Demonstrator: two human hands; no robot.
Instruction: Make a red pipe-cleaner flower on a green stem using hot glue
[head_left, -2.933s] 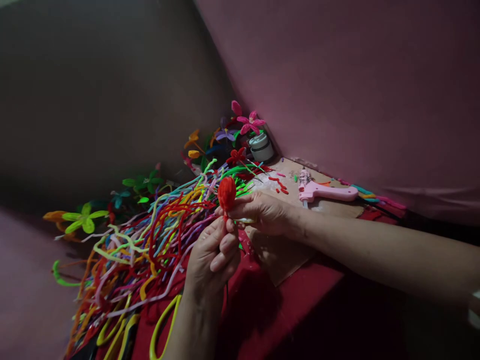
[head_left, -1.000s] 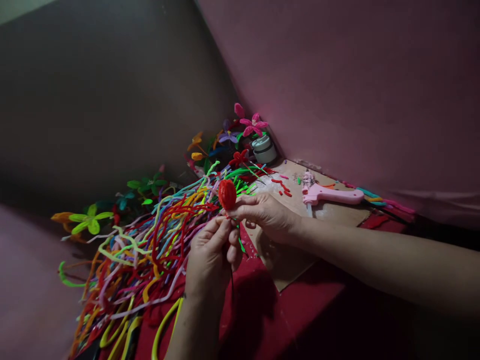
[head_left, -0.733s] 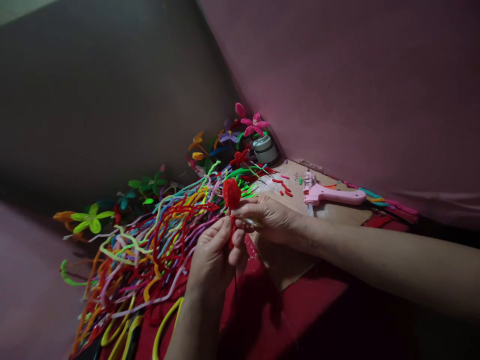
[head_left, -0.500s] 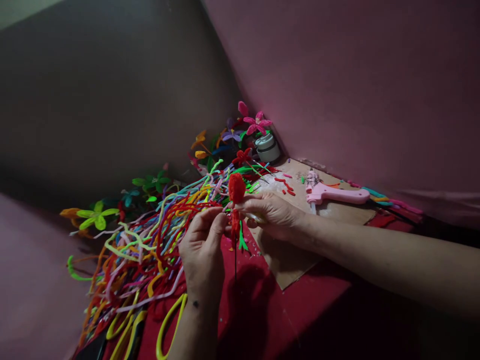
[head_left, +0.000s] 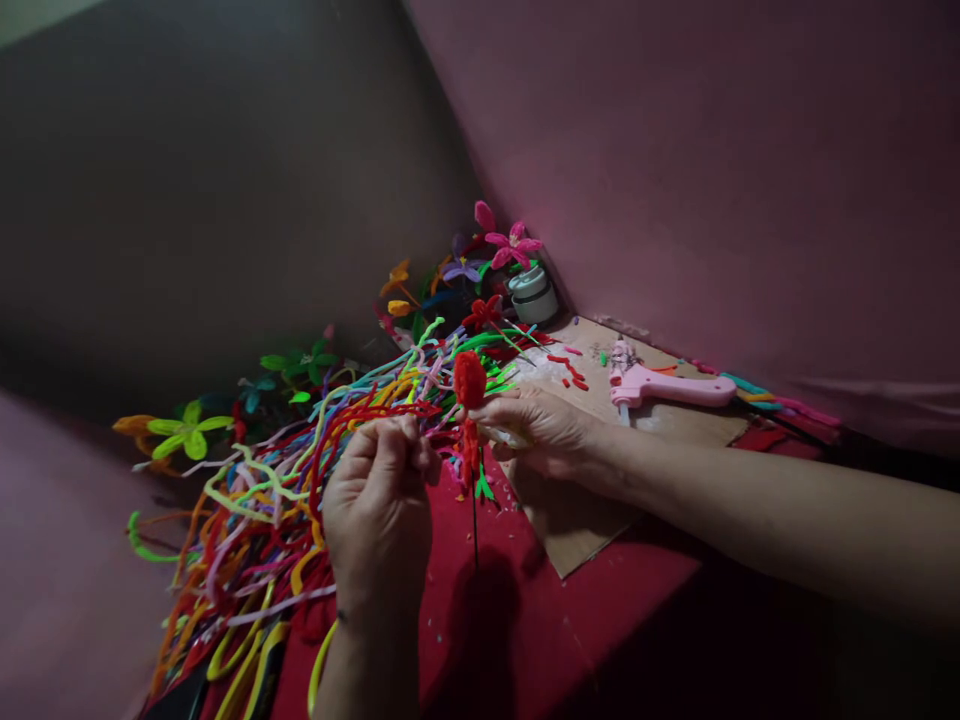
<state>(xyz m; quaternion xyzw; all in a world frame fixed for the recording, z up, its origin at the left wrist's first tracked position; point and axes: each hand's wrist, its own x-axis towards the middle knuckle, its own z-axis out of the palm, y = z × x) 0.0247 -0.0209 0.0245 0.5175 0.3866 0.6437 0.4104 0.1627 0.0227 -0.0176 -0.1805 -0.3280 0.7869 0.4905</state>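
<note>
A red fuzzy flower bud (head_left: 470,380) stands upright on a thin dark stem (head_left: 475,530), with red pieces just under the bud. My right hand (head_left: 540,425) pinches it below the bud from the right; something pale shows under its fingers, too small to name. To the left, my left hand (head_left: 382,495) is closed, its fingertips pressed together and apart from the bud. What those fingertips hold, if anything, is hidden. Behind my left hand lies a large heap of coloured pipe cleaners (head_left: 292,490).
A pink glue gun (head_left: 675,388) rests on a cardboard sheet (head_left: 577,510) at the right. Fuzzy flowers (head_left: 514,245) and a white-lidded jar (head_left: 534,295) stand at the back. Yellow-handled tools (head_left: 262,665) lie at the front left of the red cloth (head_left: 555,640).
My left hand has moved left, away from the red flower, and its fingers have closed up more. My right hand still holds the flower in nearly the same place.
</note>
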